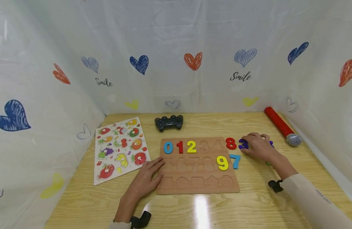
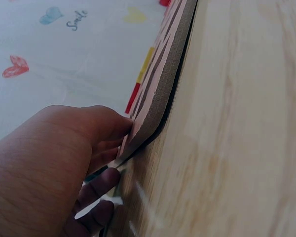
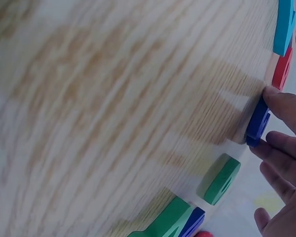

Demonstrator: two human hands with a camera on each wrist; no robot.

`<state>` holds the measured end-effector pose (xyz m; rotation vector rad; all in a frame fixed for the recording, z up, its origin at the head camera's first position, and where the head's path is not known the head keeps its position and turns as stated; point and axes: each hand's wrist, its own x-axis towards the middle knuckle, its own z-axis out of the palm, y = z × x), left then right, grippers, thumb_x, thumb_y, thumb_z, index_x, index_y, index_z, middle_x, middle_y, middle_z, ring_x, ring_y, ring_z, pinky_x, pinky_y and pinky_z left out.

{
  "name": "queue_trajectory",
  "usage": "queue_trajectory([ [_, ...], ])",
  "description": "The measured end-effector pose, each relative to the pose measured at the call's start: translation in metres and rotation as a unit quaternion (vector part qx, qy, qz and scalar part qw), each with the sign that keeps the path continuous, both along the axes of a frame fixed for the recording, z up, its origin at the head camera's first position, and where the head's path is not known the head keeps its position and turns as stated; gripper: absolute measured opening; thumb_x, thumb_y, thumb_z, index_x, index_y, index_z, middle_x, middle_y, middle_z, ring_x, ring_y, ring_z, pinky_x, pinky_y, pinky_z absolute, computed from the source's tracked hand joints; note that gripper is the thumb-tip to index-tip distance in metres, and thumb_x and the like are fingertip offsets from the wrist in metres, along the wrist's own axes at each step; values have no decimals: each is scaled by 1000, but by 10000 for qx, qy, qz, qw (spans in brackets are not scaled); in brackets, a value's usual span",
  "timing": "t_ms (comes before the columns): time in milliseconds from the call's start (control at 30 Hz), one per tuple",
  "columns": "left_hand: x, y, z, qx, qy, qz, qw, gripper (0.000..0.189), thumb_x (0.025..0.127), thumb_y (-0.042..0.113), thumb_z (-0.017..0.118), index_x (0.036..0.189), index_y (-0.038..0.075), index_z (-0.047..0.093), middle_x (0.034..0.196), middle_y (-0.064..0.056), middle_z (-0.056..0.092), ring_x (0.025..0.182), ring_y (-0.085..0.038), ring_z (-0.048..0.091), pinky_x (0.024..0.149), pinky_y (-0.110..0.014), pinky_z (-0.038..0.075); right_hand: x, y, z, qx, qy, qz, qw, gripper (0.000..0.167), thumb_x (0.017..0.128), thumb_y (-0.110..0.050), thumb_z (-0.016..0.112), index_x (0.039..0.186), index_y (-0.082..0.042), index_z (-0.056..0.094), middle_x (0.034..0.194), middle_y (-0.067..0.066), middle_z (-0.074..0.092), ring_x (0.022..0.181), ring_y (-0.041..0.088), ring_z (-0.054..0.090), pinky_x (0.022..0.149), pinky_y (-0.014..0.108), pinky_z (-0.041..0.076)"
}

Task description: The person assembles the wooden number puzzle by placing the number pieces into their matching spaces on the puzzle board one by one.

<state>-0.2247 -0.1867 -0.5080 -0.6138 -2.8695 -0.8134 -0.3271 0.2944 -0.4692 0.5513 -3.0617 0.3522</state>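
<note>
My left hand (image 1: 145,179) rests at the left edge of the wooden number puzzle board (image 1: 187,184), index finger and thumb touching it. The left wrist view shows a fingertip on the board's edge and other fingers loosely spread. To the right of the board, my right hand (image 1: 259,147) pinches a dark blue number 3 (image 3: 259,121) between thumb and fingers, close to the table. In the board's top row sit a blue 0 (image 1: 168,147), red 1 (image 1: 180,147) and yellow 2 (image 1: 191,147). A yellow 9 (image 1: 222,163) lies on its right part.
A red 8 (image 1: 231,143) and blue 7 (image 1: 235,161) lie by the board's right edge. Green pieces (image 3: 222,180) lie near my right hand. Around stand a fruit puzzle (image 1: 123,149), a black game controller (image 1: 169,122) and a red microphone (image 1: 282,125).
</note>
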Motion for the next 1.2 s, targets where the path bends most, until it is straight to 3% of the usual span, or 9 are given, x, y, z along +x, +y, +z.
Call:
queue_trajectory([
  [1200,1,-1,0,118,20,-45,9999,49,97,28,65,143,13,58,153,-1,46,119,-23,48,100,-45,43,14,-30,24,-139,366,349,9986,55,83,-31,83,126,-2,66,121,17,67,128,43,40,99,71,16],
])
